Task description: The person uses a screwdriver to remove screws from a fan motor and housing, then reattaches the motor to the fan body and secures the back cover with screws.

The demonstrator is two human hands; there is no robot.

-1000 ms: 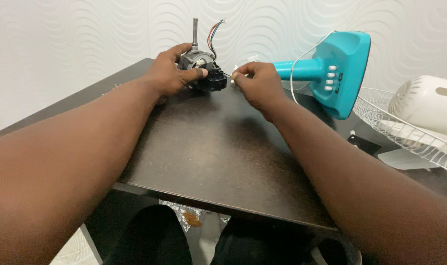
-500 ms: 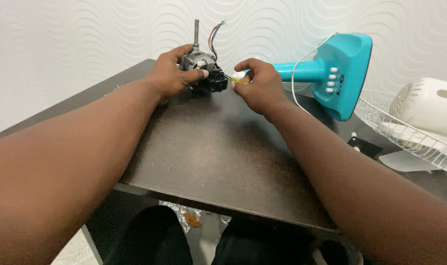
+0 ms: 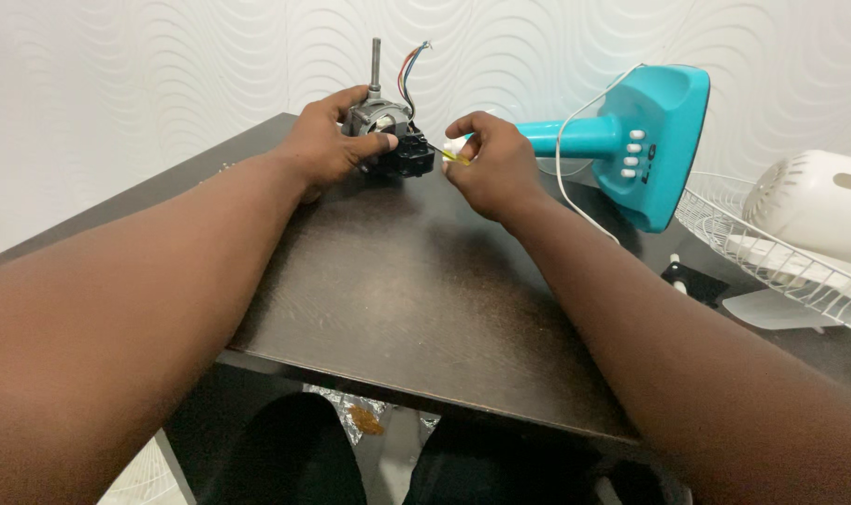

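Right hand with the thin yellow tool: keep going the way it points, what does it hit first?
Likely the black block on the grey motor that the left hand steadies; the right hand points left, though depth is unclear.

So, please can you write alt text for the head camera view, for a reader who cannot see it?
On a dark table, the left hand holds a small electric motor with an upright shaft, while the right hand pinches a thin yellow piece beside it. A teal fan stand and white wire fan guard lie to the right.

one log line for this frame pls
left hand: holds small grey metal fan motor on dark wooden table | right hand: pinches thin yellow piece beside motor | teal plastic fan stand: lying behind
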